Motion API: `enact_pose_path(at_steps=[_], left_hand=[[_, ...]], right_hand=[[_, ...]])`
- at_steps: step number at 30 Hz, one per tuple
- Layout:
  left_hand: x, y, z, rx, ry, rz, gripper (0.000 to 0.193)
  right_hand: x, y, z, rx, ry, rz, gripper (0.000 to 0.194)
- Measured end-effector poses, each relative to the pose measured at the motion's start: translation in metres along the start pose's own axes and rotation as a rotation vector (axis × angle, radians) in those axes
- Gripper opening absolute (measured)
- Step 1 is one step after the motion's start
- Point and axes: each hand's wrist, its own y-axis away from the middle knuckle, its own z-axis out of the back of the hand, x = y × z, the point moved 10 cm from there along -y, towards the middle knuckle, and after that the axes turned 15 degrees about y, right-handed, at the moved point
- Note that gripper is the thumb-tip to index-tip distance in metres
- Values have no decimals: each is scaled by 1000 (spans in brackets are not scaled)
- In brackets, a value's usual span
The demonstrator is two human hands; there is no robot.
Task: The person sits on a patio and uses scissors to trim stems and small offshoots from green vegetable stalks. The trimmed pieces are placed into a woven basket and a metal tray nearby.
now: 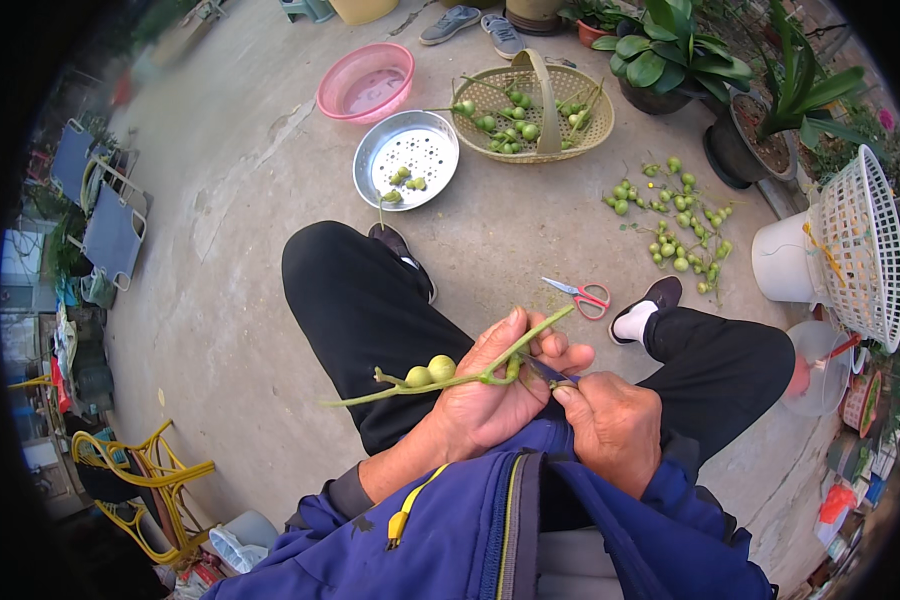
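Note:
A green vine stem (465,381) with small gourds (430,370) on it lies across my left hand (487,397), held near the thumb and palm. My right hand (616,426) is closed on what looks like a small knife; its dark blade (541,369) reaches to the stem's side shoot beside my left fingers. The knife's handle is hidden in my fist. Past my hands, red-handled scissors (586,297) lie partly spread on the concrete. A perforated metal pan (390,161) holds several small gourds. A woven basket (472,142) holds more gourds on stems.
Many gourds (682,219) lie loose on the ground at the right. A pink basin (334,82) stands behind the pan. Potted plants (671,71), a white bucket (781,256) and a white plastic basket (862,247) line the right side. A yellow-framed chair (169,480) is at the lower left.

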Motion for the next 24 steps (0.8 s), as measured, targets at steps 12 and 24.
enact_pose_path(at_steps=[12, 24], left_hand=[[-4, -4, -2, -63, 118, -26, 45], [-11, -4, 0, -49, 5, -54, 39]], right_hand=[[6, -1, -5, 36, -92, 17, 25], [6, -3, -6, 80, -155, 6, 26]])
